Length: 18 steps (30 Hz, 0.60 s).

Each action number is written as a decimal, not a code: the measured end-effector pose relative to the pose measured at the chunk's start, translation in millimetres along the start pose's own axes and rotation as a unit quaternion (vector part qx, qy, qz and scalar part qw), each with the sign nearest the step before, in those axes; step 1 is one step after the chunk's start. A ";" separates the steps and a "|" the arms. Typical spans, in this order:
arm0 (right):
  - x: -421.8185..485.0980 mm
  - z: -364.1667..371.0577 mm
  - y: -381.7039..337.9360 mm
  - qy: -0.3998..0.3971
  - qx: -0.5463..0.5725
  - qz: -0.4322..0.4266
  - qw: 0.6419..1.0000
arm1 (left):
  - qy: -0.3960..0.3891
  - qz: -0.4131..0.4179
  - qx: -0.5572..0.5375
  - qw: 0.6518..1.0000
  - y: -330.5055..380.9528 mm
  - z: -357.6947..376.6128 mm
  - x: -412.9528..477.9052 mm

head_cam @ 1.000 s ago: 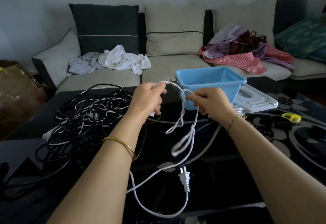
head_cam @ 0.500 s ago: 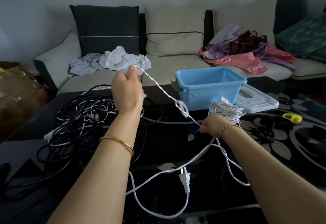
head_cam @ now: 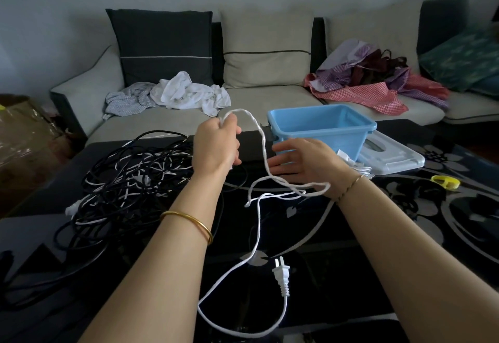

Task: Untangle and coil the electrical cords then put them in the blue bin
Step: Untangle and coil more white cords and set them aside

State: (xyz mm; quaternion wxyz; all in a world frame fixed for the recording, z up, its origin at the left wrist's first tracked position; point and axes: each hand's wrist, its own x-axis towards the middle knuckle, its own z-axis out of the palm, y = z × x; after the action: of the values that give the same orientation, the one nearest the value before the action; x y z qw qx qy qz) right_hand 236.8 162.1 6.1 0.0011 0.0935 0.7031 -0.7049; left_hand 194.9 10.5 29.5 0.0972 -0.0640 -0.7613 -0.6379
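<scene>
My left hand point(head_cam: 216, 145) is raised over the black table and pinches the top of a white cord point(head_cam: 263, 148). That cord hangs in a twisted loop, drapes over my right wrist, and runs down to its plug point(head_cam: 281, 275) on the table near me. My right hand point(head_cam: 305, 161) is held with fingers spread just in front of the blue bin point(head_cam: 321, 126), with the cord across the wrist. The bin looks empty inside. A tangle of black and white cords point(head_cam: 129, 180) lies on the table at the left.
A pale grey lid point(head_cam: 391, 156) lies right of the bin, with yellow scissors point(head_cam: 445, 182) farther right. A bundle of white cord point(head_cam: 359, 167) peeks out behind my right wrist. A sofa with cushions and heaped clothes stands behind the table. A cardboard box sits at far left.
My left hand has come down and to the right with the cord end. My right hand rose from the table toward the bin and opened, so the taut cord went slack into a loop.
</scene>
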 end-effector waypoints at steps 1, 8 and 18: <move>-0.5 -0.7 1.3 -0.021 0.020 0.014 0.999 | 0.008 -0.008 -0.008 1.000 -0.8 -1.0 1.4; -10.6 13.4 4.2 -0.084 -0.112 -0.012 0.990 | 0.017 -0.056 -0.052 0.997 -5.1 -4.9 5.1; -24.6 32.5 -8.7 0.181 -0.372 -0.355 0.838 | 0.039 -0.086 -0.079 0.992 -12.6 -7.5 7.4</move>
State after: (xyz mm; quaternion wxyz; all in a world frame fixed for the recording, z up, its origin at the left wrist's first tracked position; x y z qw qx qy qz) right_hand 255.6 126.8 17.7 -0.3419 -0.0444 0.8851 -0.3127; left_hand 185.3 0.6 20.4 0.0663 0.0189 -0.7067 -0.7042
